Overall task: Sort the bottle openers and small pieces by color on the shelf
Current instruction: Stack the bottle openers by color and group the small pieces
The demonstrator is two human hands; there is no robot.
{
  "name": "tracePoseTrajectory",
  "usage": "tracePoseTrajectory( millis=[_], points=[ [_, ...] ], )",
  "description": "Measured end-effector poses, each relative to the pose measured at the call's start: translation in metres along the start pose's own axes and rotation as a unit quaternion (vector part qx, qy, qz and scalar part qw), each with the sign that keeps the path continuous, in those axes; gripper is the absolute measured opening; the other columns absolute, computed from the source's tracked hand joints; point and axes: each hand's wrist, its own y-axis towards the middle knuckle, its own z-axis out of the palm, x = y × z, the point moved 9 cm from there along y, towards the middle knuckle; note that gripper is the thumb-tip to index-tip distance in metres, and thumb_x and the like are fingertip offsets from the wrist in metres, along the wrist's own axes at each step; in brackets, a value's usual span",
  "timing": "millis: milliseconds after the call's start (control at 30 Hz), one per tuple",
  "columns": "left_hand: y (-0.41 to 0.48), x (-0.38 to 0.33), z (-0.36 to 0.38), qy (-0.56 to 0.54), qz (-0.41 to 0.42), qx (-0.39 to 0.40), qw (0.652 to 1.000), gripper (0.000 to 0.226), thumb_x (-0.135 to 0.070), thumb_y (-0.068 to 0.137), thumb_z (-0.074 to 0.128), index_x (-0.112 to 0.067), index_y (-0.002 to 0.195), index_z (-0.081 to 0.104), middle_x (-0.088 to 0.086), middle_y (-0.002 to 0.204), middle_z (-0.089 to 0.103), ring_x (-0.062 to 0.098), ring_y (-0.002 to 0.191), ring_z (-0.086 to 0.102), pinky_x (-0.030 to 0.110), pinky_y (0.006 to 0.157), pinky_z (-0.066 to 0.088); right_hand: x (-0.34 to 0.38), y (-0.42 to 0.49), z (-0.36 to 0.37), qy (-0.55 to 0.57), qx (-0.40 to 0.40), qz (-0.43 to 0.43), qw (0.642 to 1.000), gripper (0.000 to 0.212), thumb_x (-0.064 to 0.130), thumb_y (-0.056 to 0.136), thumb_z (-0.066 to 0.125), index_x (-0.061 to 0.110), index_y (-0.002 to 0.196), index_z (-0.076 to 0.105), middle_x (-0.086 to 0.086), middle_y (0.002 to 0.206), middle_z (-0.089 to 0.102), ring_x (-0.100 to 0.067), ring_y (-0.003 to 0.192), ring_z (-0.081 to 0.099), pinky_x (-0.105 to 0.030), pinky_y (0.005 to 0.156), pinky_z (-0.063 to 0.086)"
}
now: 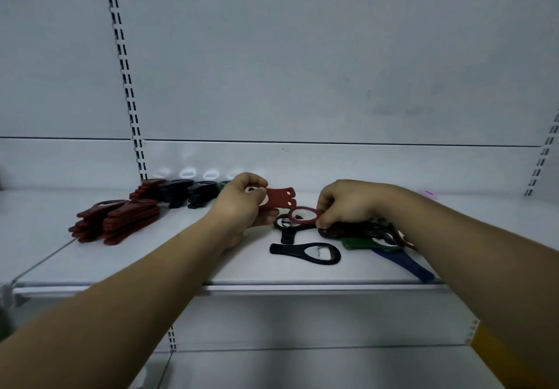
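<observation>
Above the shelf [272, 270], red openers [279, 198] are gripped by the left hand [242, 204] and a red-ringed opener [302, 215] is pinched by the right hand [348, 204] over the mixed pile [363, 233]; transfer to the red stack [118, 222] is probably required next.

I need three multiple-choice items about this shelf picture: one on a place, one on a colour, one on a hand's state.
1. Where are the red opener stacks? A) on the floor B) left part of the shelf C) in a box
2. What colour is the loose opener between the arms? A) yellow B) white C) black
3. The left hand: A) grips red bottle openers B) lies flat, empty C) is out of view
Answers: 1 B, they sit at the left; 2 C, its body is black; 3 A, the hand clasps them.
</observation>
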Motion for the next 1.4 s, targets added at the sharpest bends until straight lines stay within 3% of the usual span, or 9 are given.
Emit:
tracePoseTrajectory(
  millis=[367,533,633,733,800,933,1100,1267,1400],
  points=[
    [0.001,-0.011,-0.014,0.017,0.05,-0.09,0.995,0.025,-0.012,0.102,0.033,-0.017,0.092,0.056,0.001,0.089,0.056,0.022,0.058,0.062,0.038,0.083,0.054,0.01,-0.007,-0.016,0.264,-0.155,-0.081,0.949,0.009,0.029,0.092,0.061,0.026,0.083,0.061,0.002,0.074,0.068,-0.009,0.067,0.06,-0.023,0.061,0.045],
    [-0.011,-0.011,0.024,0.008,0.042,0.066,0.997,0.007,-0.009,0.095,0.055,-0.011,0.102,0.054,0.014,0.095,0.062,0.02,0.065,0.066,0.023,0.056,0.054,0.029,-0.006,-0.009,0.178,-0.158,-0.094,0.967,0.016,0.042,0.09,0.06,0.026,0.092,0.06,0.007,0.078,0.063,-0.009,0.068,0.056,-0.024,0.06,0.041],
    [-0.01,-0.011,0.022,0.021,0.043,0.058,0.997,0.019,-0.004,0.098,0.046,-0.02,0.105,0.052,0.017,0.101,0.057,0.023,0.057,0.064,0.022,0.049,0.051,0.016,-0.013,-0.016,0.126,-0.141,-0.064,0.98,0.028,0.048,0.084,0.066,0.029,0.103,0.056,0.008,0.092,0.061,-0.01,0.084,0.058,-0.024,0.069,0.043],
    [-0.009,-0.01,0.016,0.02,0.033,0.04,0.998,0.022,-0.003,0.099,0.039,-0.019,0.106,0.053,0.015,0.106,0.055,0.022,0.054,0.064,0.024,0.047,0.052,-0.015,-0.024,-0.008,0.05,-0.023,0.005,0.998,0.053,0.053,0.075,0.072,0.032,0.119,0.054,0.011,0.109,0.055,-0.013,0.104,0.055,-0.028,0.091,0.044],
    [-0.008,-0.01,0.015,0.018,0.027,0.038,0.999,0.019,-0.002,0.099,0.039,-0.015,0.103,0.053,0.016,0.104,0.058,0.021,0.051,0.062,0.024,0.045,0.049,-0.024,-0.029,0.002,-0.006,0.027,0.018,0.999,0.052,0.053,0.073,0.073,0.035,0.12,0.057,0.013,0.111,0.054,-0.013,0.107,0.054,-0.03,0.094,0.046],
    [-0.01,-0.012,0.017,0.016,0.031,0.032,0.999,0.015,-0.004,0.099,0.042,-0.01,0.111,0.051,0.008,0.088,0.067,0.019,0.05,0.06,0.023,0.043,0.046,-0.011,-0.031,-0.003,-0.031,-0.052,-0.054,0.997,0.011,0.039,0.083,0.067,0.033,0.089,0.06,0.012,0.089,0.055,-0.01,0.084,0.052,-0.021,0.064,0.039],
    [-0.014,-0.014,0.02,0.019,0.041,0.057,0.997,0.012,-0.008,0.099,0.048,-0.009,0.11,0.046,-0.012,0.062,0.07,0.011,0.046,0.061,0.021,0.047,0.044,-0.021,-0.039,-0.018,0.112,-0.098,-0.045,0.988,0.021,0.043,0.091,0.057,0.026,0.084,0.068,-0.002,0.089,0.066,-0.021,0.082,0.06,-0.034,0.074,0.048],
    [-0.013,-0.011,0.022,0.025,0.022,0.052,0.998,0.012,-0.006,0.098,0.048,-0.01,0.109,0.051,0.009,0.093,0.064,0.021,0.057,0.061,0.024,0.05,0.051,-0.021,-0.041,-0.036,0.194,-0.18,-0.064,0.962,0.027,0.037,0.097,0.049,0.017,0.09,0.065,-0.004,0.082,0.065,-0.019,0.076,0.055,-0.031,0.07,0.043],
    [-0.01,-0.019,0.02,0.001,0.038,0.025,0.999,0.014,-0.003,0.099,0.043,-0.008,0.11,0.048,-0.001,0.075,0.07,0.02,0.055,0.06,0.024,0.05,0.051,-0.012,-0.039,-0.02,0.11,-0.116,-0.067,0.985,0.021,0.041,0.095,0.052,0.028,0.099,0.067,0.002,0.093,0.066,-0.014,0.086,0.059,-0.029,0.076,0.045]
  ],
)
